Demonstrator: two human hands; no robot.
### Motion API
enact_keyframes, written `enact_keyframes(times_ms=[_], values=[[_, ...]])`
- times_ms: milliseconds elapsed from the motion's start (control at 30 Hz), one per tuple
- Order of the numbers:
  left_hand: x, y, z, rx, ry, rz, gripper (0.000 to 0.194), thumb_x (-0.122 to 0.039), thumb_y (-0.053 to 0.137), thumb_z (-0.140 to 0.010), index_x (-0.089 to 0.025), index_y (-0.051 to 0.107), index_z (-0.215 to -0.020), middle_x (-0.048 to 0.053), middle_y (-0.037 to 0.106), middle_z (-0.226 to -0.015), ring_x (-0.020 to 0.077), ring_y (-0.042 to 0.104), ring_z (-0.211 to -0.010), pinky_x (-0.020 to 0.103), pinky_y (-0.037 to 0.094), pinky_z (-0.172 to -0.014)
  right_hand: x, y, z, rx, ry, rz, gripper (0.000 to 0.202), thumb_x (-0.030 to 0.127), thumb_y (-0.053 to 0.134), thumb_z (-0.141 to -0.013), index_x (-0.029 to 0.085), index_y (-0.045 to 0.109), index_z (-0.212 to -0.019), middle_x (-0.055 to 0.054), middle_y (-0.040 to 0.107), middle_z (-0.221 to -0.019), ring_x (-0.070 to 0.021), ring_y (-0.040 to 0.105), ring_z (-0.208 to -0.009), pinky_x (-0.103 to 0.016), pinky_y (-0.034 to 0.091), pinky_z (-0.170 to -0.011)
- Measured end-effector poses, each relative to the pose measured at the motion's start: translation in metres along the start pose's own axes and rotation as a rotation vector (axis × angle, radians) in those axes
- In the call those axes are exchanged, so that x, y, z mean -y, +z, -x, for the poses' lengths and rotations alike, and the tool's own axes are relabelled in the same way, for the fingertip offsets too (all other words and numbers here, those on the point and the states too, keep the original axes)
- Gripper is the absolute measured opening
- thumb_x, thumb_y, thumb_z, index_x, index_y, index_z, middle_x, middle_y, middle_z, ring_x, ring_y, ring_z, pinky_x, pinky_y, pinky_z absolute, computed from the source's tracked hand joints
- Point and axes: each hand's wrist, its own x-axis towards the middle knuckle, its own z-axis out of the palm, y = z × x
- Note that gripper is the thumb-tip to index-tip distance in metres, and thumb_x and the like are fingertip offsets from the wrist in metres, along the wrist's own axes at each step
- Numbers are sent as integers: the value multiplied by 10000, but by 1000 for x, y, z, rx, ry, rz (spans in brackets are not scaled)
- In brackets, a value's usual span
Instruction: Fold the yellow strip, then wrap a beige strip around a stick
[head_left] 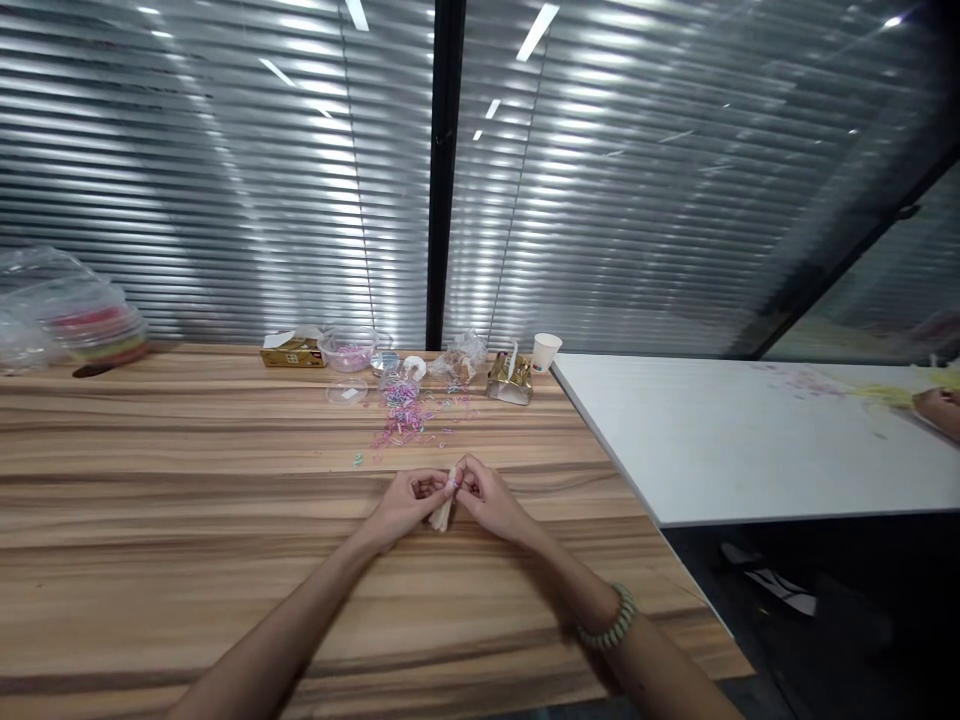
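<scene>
You have a small bundle of pale wooden sticks (442, 514) between your hands, low over the wooden table (150, 520), near its middle and close to you; the sticks look thin, light tan and bunched together, their lower ends pointing down toward the tabletop, and something small and pale pink sits at their top where your fingers meet; it is too small to tell what it is. Your left hand (405, 505) comes in from the left with fingers curled narrow, pinching the upper end of the bundle; your right hand (487, 500) meets it from the right, fingertips closed tight on that same top end, a beaded bracelet (611, 620) on that wrist.

Beyond your hands lies a scatter of tiny pastel loops (409, 415), pink, blue and purple, spread loose on the wood; behind them a clear round tub (347, 355) with more pink bits inside, a flat clear lid (346, 392) in front of it, crumpled clear plastic (459, 358), a gold foil pouch (510, 380) torn open, and a white paper cup (545, 352) at the table's corner; a yellow box (292, 352) sits left of the tub, its print too blurred to read.

Far left, a clear bag (75, 320) holds coloured bands; to the right a white table (750, 440) adjoins yours, and another person's hand (941, 410) rests at its far edge.
</scene>
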Motion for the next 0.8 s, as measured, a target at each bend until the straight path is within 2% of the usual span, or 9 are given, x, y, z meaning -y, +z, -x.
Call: enact_keyframes(times_ms=[233,467,633,800], values=[[3,-1,-2,-5,33,22,358,-417,618,-699,-105,648,-873,70,644,-758,157,553,-688,235,405,-615,2,1,1,-50,-11,77,83,156,461,-759,183,460,-838,79,364,-538,-80,332,-464,-181,257,-455],[-1,0,-4,-65,4,70,386,-426,635,-679,-111,646,-901,75,659,-798,163,558,-720,234,401,-624,7,-2,0,-116,-24,145,135,145,440,-755,177,487,-878,85,329,-501,-89,335,-451,-193,256,-459],[-1,0,-4,-82,7,101,365,-403,648,-675,-116,648,-900,73,662,-812,147,547,-700,222,393,-609,7,-2,1,-151,-39,182,128,170,447,-780,178,492,-899,78,338,-513,-95,351,-459,-199,263,-462],[-3,0,-3,-101,-23,123,389,-419,663,-650,-117,650,-894,73,657,-790,133,525,-635,209,372,-537,4,-4,3,-172,-116,346,148,271,443,-843,176,538,-906,52,412,-525,-100,385,-467,-211,299,-487]])
